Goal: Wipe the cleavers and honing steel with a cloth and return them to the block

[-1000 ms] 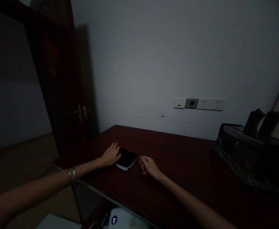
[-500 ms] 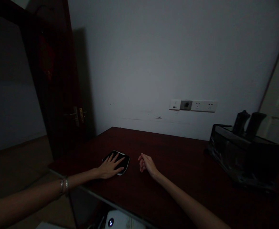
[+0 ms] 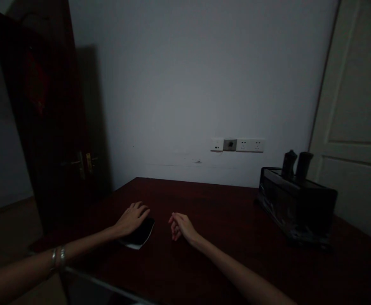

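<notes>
A flat black cloth (image 3: 143, 233) with a pale edge lies on the dark red tabletop (image 3: 185, 199), left of centre. My left hand (image 3: 131, 218) rests over its far left part, the fingers bent down and close together at the cloth's far side. That hand covers part of the cloth, and the fingertips are hard to make out in the dim light. To the right, apart from the cloth, my right hand (image 3: 182, 227) sits on its side on the tabletop, its fingers loosely curled in with nothing visible in them.
A black box-shaped holder (image 3: 296, 207) with two upright black handles (image 3: 295, 165) stands on the right of the table. Wall sockets (image 3: 249, 145) are set above the back edge. A dark door (image 3: 55, 127) stands at the left, a pale door (image 3: 353, 140) at the right.
My left hand has gone from spread flat on the cloth to bent fingers over its far side. My right hand keeps its curled pose. The view has turned slightly right.
</notes>
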Demonstrator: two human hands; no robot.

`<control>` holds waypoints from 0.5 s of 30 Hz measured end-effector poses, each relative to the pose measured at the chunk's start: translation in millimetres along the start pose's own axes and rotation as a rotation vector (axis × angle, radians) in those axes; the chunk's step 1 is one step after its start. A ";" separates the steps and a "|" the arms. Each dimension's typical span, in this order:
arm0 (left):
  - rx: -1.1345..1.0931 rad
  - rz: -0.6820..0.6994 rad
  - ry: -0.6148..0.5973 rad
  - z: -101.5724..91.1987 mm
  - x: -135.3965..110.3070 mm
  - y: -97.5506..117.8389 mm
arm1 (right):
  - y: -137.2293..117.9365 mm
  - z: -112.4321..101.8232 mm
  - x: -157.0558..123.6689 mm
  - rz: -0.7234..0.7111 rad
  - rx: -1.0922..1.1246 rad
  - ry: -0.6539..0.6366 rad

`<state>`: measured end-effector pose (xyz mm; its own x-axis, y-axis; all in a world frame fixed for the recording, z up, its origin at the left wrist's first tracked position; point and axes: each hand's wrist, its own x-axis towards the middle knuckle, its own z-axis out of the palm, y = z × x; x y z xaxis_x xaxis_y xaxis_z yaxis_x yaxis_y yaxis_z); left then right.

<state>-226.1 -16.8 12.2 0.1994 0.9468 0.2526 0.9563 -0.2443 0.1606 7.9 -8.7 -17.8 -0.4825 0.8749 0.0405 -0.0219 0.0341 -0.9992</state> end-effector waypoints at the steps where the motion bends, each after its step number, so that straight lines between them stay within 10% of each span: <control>1: -0.018 0.017 0.028 -1.2 9.1 6.0 | -4.7 -3.4 -7.1 -0.005 -0.008 -0.015; 8: -0.140 0.191 -0.041 7.2 71.6 77.7 | -64.2 -72.4 -109.8 -0.243 -0.305 0.033; 15: -0.359 0.533 -0.182 25.0 125.9 195.3 | -134.3 -195.4 -227.3 -0.699 -0.641 0.903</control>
<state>-8.8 59.9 51.5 0.6884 0.6895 0.2253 0.5923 -0.7136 0.3742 291.5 -117.8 106.6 0.2197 0.5837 0.7817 0.5118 0.6131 -0.6017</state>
